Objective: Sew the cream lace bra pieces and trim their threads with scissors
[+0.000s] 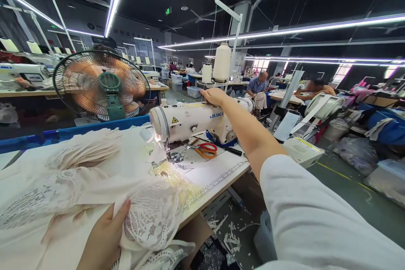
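My left hand (106, 234) is closed on a white lace garment (155, 211), thumb on top, at the table's front edge. The lace cup part of it spreads to the right of my thumb. My right hand (213, 96) reaches over the top of a white JUKI sewing machine (190, 120), just below the thread cones. Its fingers bend down behind the machine, so most of them are hidden, as is anything they hold. Under the needle area, a yellowish clear sheet (172, 173) lies on the table. Orange-handled scissors (206, 150) rest beneath the machine's arm.
More white lace fabric (41, 194) covers the table's left side. A big fan (106, 86) stands behind. On the stand are a large thread cone (222, 63) and a smaller one (206, 74). A tape roll (324, 105) is at the right. Other people work farther back.
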### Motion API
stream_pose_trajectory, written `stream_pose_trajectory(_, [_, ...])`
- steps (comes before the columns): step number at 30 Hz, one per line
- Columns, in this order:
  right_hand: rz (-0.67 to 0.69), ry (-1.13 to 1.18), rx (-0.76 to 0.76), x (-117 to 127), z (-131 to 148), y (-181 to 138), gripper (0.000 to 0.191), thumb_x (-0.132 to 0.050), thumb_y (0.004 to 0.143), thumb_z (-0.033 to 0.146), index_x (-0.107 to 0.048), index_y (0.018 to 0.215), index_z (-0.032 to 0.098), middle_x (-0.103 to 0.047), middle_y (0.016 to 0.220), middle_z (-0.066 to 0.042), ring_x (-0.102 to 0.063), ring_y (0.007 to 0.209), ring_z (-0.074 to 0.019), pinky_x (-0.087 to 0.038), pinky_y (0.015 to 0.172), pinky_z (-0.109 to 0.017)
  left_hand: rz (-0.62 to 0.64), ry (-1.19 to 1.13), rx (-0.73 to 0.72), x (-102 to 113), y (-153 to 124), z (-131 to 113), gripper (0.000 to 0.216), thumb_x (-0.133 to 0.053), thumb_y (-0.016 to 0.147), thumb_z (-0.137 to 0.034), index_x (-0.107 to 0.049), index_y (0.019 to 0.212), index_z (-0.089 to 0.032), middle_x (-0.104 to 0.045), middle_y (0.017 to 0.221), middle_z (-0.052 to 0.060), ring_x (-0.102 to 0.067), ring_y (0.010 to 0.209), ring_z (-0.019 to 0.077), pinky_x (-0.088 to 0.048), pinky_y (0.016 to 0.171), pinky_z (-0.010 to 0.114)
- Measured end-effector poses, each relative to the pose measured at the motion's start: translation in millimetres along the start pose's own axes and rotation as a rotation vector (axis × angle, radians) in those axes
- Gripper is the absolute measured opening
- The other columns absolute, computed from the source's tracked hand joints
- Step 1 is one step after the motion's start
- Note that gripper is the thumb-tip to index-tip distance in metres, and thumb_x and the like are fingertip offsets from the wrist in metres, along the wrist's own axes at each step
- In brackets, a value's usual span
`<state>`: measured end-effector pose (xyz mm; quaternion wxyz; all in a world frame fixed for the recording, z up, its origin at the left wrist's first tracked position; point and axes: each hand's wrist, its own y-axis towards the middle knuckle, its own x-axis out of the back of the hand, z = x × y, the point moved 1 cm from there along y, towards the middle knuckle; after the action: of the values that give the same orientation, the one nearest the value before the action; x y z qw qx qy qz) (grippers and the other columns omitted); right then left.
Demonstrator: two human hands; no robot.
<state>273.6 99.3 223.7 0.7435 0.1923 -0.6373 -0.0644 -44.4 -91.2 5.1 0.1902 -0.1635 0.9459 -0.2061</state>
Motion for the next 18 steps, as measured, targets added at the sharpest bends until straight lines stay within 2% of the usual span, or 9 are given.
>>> stream_pose_trajectory(3, [-0.045, 0.102, -0.059, 10, 1, -17, 0.046, -0.029, 0.103, 0.03, -0.067, 0.088, 0.011, -0.069, 0.106, -0.019, -0.058, 0.109, -0.0282, -0.038, 0.09, -0.034, 0.042, 0.006, -0.007, 0, 0, -2, 0.032, -0.071, 0.075, -0.01, -0.071, 0.106, -0.021, -0.078, 0.095, 0.004, -0.072, 0.097, 0.0239, -0.06, 0.083, 0.027])
stream_pose_trajectory(6, [-0.051, 0.267, -0.097, 2, 12, -67, 0.048, -0.014, 0.103, 0.021, -0.061, 0.106, 0.012, -0.065, 0.117, -0.017, -0.054, 0.117, -0.024, -0.038, 0.094, -0.034, 0.031, -0.002, 0.009, 0, 0, -5, 0.033, -0.071, 0.072, -0.009, -0.071, 0.104, -0.02, -0.078, 0.092, 0.005, -0.072, 0.095, 0.0257, -0.061, 0.079, 0.029])
stream_pose_trajectory(8, [0.068, 0.418, -0.078, -22, 31, -115, 0.047, -0.015, 0.104, 0.025, -0.06, 0.105, 0.014, -0.068, 0.106, -0.013, -0.061, 0.102, -0.0187, -0.043, 0.086, -0.029, 0.025, -0.012, 0.036, -2, -3, -5, 0.035, -0.071, 0.069, -0.008, -0.071, 0.103, -0.019, -0.078, 0.09, 0.005, -0.073, 0.093, 0.0274, -0.063, 0.076, 0.031])
stream_pose_trajectory(11, [0.392, 0.645, -0.003, -83, 70, -186, 0.021, -0.05, 0.097, 0.027, -0.062, 0.083, 0.018, -0.068, 0.075, -0.001, -0.063, 0.078, -0.0134, -0.045, 0.072, -0.022, 0.083, -0.016, 0.079, -7, -14, 4, 0.042, -0.073, 0.062, -0.008, -0.072, 0.103, -0.019, -0.078, 0.092, 0.005, -0.073, 0.092, 0.0301, -0.064, 0.073, 0.033])
stream_pose_trajectory(12, [0.475, 0.71, 0.001, -105, 82, -204, 0.021, -0.055, 0.095, 0.027, -0.06, 0.076, 0.018, -0.064, 0.067, 0.002, -0.061, 0.071, -0.0122, -0.044, 0.068, -0.021, 0.121, -0.009, 0.077, -10, -19, 9, 0.045, -0.074, 0.06, -0.009, -0.072, 0.104, -0.021, -0.078, 0.095, 0.005, -0.072, 0.093, 0.0308, -0.064, 0.072, 0.033])
stream_pose_trajectory(14, [0.627, 0.902, -0.079, -143, 100, -226, 0.03, -0.052, 0.096, 0.026, -0.052, 0.067, 0.018, -0.055, 0.056, 0.005, -0.055, 0.059, -0.0099, -0.043, 0.06, -0.019, 0.184, 0.017, 0.044, -14, -28, 19, 0.052, -0.079, 0.057, -0.012, -0.071, 0.107, -0.023, -0.078, 0.098, 0.003, -0.072, 0.096, 0.0323, -0.064, 0.072, 0.033])
stream_pose_trajectory(16, [0.633, 1.01, -0.179, -168, 108, -232, 0.033, -0.05, 0.097, 0.028, -0.043, 0.066, 0.019, -0.043, 0.052, 0.008, -0.045, 0.049, -0.008, -0.038, 0.051, -0.019, 0.194, 0.049, 0.005, -18, -34, 28, 0.059, -0.082, 0.054, -0.018, -0.07, 0.111, -0.025, -0.077, 0.1, 0.003, -0.071, 0.099, 0.0338, -0.064, 0.072, 0.034])
stream_pose_trajectory(18, [0.634, 1.1, -0.256, -179, 107, -228, 0.035, -0.053, 0.096, 0.03, -0.038, 0.066, 0.02, -0.037, 0.053, 0.009, -0.04, 0.046, -0.0066, -0.035, 0.047, -0.018, 0.17, 0.077, -0.012, -18, -33, 35, 0.067, -0.084, 0.052, -0.022, -0.068, 0.117, -0.025, -0.077, 0.101, 0.004, -0.07, 0.101, 0.0351, -0.064, 0.073, 0.035])
